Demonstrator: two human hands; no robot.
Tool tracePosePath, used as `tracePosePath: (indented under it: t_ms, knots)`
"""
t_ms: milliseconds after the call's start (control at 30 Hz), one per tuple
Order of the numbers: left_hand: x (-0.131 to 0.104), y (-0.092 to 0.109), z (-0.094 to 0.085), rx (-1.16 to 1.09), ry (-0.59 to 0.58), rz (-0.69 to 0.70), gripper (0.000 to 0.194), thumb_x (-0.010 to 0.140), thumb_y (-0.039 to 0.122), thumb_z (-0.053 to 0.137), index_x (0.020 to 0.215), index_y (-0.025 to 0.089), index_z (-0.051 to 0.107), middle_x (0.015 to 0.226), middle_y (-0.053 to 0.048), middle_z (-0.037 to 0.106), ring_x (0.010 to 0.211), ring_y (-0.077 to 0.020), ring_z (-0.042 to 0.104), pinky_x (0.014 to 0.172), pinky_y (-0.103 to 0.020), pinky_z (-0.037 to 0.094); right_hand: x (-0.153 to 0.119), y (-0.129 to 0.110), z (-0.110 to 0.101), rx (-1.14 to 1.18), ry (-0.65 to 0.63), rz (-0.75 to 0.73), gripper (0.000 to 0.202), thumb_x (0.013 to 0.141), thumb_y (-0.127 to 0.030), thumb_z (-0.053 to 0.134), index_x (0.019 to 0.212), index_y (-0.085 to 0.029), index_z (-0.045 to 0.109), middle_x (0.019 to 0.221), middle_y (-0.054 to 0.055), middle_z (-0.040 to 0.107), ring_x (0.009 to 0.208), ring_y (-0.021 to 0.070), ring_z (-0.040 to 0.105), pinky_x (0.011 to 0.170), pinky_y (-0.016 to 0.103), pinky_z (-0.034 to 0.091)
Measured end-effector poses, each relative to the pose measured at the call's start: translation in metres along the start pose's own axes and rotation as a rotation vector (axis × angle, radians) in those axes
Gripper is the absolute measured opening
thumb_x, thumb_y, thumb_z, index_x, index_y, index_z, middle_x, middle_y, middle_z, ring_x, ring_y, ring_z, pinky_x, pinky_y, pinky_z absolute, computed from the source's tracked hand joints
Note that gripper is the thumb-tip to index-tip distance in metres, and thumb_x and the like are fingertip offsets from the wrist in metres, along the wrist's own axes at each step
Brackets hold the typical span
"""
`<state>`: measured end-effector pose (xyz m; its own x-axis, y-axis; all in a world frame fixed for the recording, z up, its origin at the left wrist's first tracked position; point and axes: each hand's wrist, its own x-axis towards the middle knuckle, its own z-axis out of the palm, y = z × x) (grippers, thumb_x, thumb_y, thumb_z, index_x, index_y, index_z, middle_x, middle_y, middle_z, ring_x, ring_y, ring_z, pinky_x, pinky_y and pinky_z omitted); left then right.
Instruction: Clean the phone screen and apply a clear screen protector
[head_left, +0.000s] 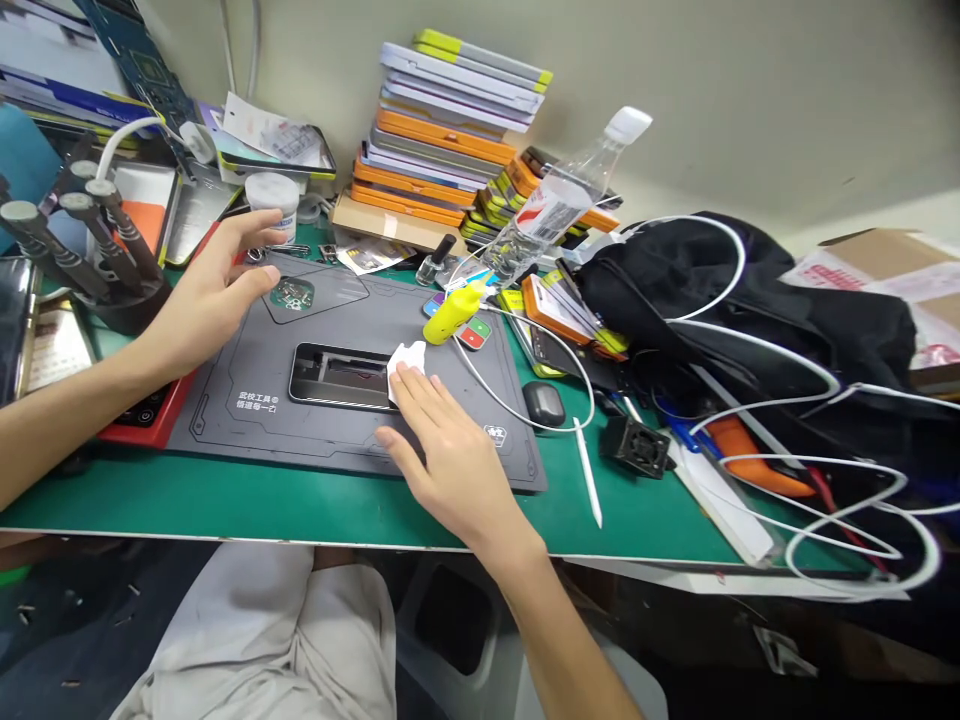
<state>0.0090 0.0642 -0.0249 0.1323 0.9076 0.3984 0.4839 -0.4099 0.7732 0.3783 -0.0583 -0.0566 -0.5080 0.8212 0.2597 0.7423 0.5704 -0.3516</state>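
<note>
A smartphone (343, 376) lies flat on the grey work mat (247, 425), its dark glossy surface showing reflections. Over its right end, my right hand (450, 455) presses a crumpled white tissue (407, 360) with fingers close together. Part of the tissue and that end of the phone are hidden under the fingers. My left hand (214, 290) is raised above the mat's left side, thumb apart from the fingers, holding nothing. Near its fingertips is a mat recess with small metal parts (292, 294). A yellow squeeze bottle (455, 312) lies beyond the tissue.
Screwdrivers in a round holder (131, 300) stand at left, near a white tub (272, 200). Stacked flat boxes (442, 130) and a tilted water bottle (551, 215) are behind. A black mouse (544, 404), white stylus (587, 475), small fan (637, 447) and looped white cables (757, 365) lie right.
</note>
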Motion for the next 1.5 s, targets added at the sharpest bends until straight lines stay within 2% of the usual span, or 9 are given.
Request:
tracePosePath:
  t_ms: [133, 333, 600, 767, 900, 1100, 1200, 1400, 1500]
  knots:
    - [0.000, 0.000, 0.000, -0.013, -0.010, 0.011, 0.076, 0.118, 0.060, 0.078, 0.188, 0.035, 0.064, 0.185, -0.008, 0.079, 0.180, -0.0452, 0.061, 0.161, -0.083, 0.037, -0.011, -0.013, 0.005, -0.009, 0.044, -0.037, 0.073, 0.138, -0.051, 0.053, 0.200, -0.012, 0.054, 0.201, 0.020, 0.059, 0.191, 0.0368, 0.057, 0.159, 0.064, 0.051]
    - [0.002, 0.000, -0.005, -0.043, -0.029, 0.066, 0.069, 0.119, 0.051, 0.081, 0.185, 0.035, 0.066, 0.185, -0.009, 0.078, 0.181, -0.0441, 0.062, 0.152, -0.079, 0.054, 0.028, 0.000, -0.001, -0.021, -0.035, 0.084, 0.070, 0.139, -0.053, 0.050, 0.197, -0.015, 0.061, 0.202, 0.018, 0.058, 0.193, 0.0371, 0.054, 0.162, 0.068, 0.043]
    - [-0.001, 0.002, -0.003, 0.000, -0.020, 0.026, 0.073, 0.120, 0.056, 0.078, 0.189, 0.035, 0.064, 0.185, -0.011, 0.077, 0.180, -0.0467, 0.060, 0.150, -0.079, 0.055, -0.018, -0.017, 0.008, -0.022, 0.048, 0.025, 0.077, 0.138, -0.049, 0.054, 0.207, -0.018, 0.039, 0.205, 0.018, 0.053, 0.194, 0.0381, 0.052, 0.159, 0.068, 0.049]
    - [0.001, -0.003, -0.006, -0.014, -0.011, 0.066, 0.069, 0.120, 0.053, 0.080, 0.186, 0.036, 0.067, 0.183, -0.010, 0.080, 0.175, -0.0449, 0.066, 0.149, -0.076, 0.056, 0.011, -0.008, 0.004, -0.012, -0.014, 0.048, 0.070, 0.139, -0.049, 0.051, 0.200, -0.016, 0.055, 0.203, 0.018, 0.056, 0.193, 0.0371, 0.054, 0.161, 0.068, 0.045]
    - [0.000, -0.003, -0.004, -0.008, -0.011, 0.041, 0.071, 0.120, 0.055, 0.080, 0.188, 0.036, 0.066, 0.184, -0.010, 0.079, 0.176, -0.0463, 0.064, 0.148, -0.078, 0.056, -0.002, -0.018, 0.007, -0.022, 0.045, 0.018, 0.076, 0.138, -0.052, 0.052, 0.199, -0.006, 0.052, 0.202, 0.024, 0.055, 0.193, 0.0391, 0.054, 0.160, 0.067, 0.048]
    - [0.000, -0.004, -0.004, -0.008, -0.017, 0.034, 0.071, 0.119, 0.062, 0.083, 0.186, 0.041, 0.068, 0.183, -0.007, 0.081, 0.178, -0.0468, 0.062, 0.159, -0.083, 0.039, 0.011, -0.016, 0.008, -0.016, 0.013, 0.040, 0.072, 0.139, -0.052, 0.049, 0.201, -0.017, 0.053, 0.201, 0.018, 0.058, 0.192, 0.0384, 0.056, 0.161, 0.072, 0.046]
    - [0.002, -0.007, -0.006, -0.020, -0.010, 0.046, 0.073, 0.119, 0.065, 0.083, 0.186, 0.040, 0.068, 0.183, -0.007, 0.081, 0.177, -0.0456, 0.063, 0.154, -0.078, 0.049, 0.029, -0.015, 0.008, -0.028, -0.019, 0.067, 0.078, 0.138, -0.060, 0.051, 0.199, -0.012, 0.055, 0.203, 0.021, 0.055, 0.195, 0.0401, 0.051, 0.162, 0.072, 0.042]
    - [0.001, -0.003, -0.005, 0.001, -0.028, 0.024, 0.074, 0.120, 0.065, 0.082, 0.187, 0.040, 0.067, 0.184, -0.008, 0.079, 0.178, -0.0472, 0.062, 0.153, -0.080, 0.051, -0.006, -0.041, 0.011, -0.069, 0.010, -0.021, 0.086, 0.138, -0.063, 0.051, 0.198, -0.002, 0.052, 0.203, 0.026, 0.052, 0.194, 0.0408, 0.052, 0.161, 0.066, 0.047]
    - [0.001, -0.002, -0.005, -0.020, -0.038, 0.047, 0.071, 0.120, 0.060, 0.082, 0.187, 0.040, 0.067, 0.186, -0.007, 0.078, 0.181, -0.0462, 0.060, 0.151, -0.078, 0.054, 0.011, -0.042, 0.009, -0.073, -0.037, 0.001, 0.084, 0.138, -0.065, 0.050, 0.195, -0.004, 0.058, 0.203, 0.025, 0.053, 0.194, 0.0400, 0.052, 0.163, 0.066, 0.043]
